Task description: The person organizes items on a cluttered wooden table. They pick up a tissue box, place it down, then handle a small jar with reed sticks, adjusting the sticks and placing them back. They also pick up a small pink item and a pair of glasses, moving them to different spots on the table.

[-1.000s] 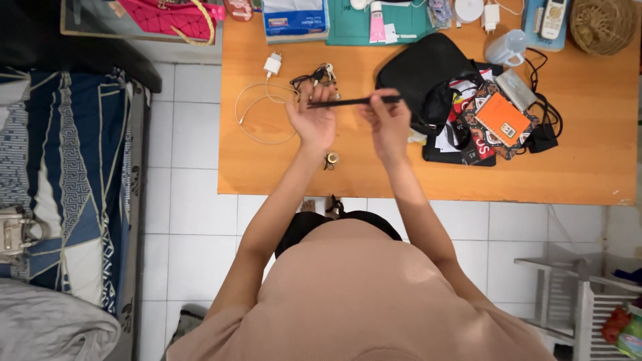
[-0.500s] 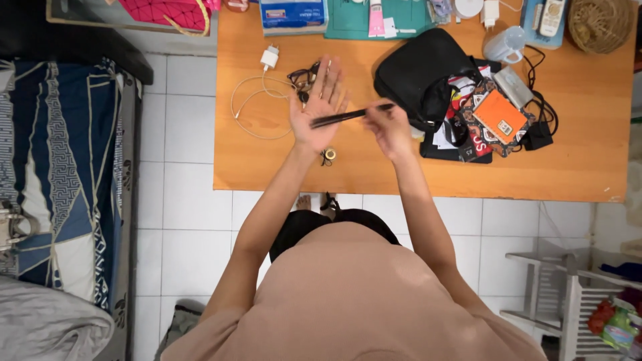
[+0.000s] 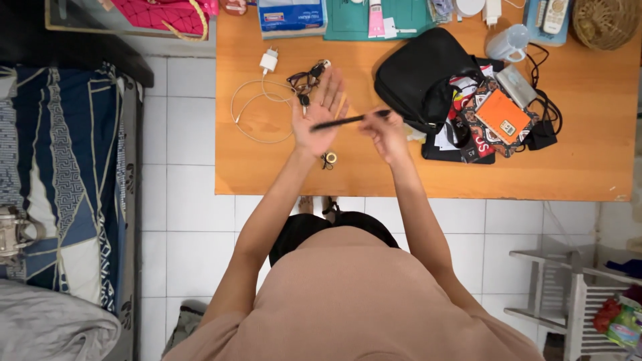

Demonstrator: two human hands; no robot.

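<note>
My left hand (image 3: 319,115) is held flat over the wooden table (image 3: 588,154), palm up and fingers spread. A thin black pen-like stick (image 3: 344,121) lies across that palm. My right hand (image 3: 382,134) grips the stick's right end with closed fingers. A small round gold-coloured object (image 3: 330,158) sits on the table just below my left wrist. A bunch of keys with dark glasses (image 3: 307,79) lies beyond my left fingertips.
A white charger with cable (image 3: 257,93) lies left of my hands. A black bag (image 3: 421,77), an orange notebook (image 3: 501,117), papers and a mug (image 3: 506,44) crowd the table's right side. A patterned bed (image 3: 63,174) stands at left, a white rack (image 3: 575,294) at lower right.
My left hand let go of the stick's left end and opened flat under it. My right hand kept its grip and tilted the stick slightly.
</note>
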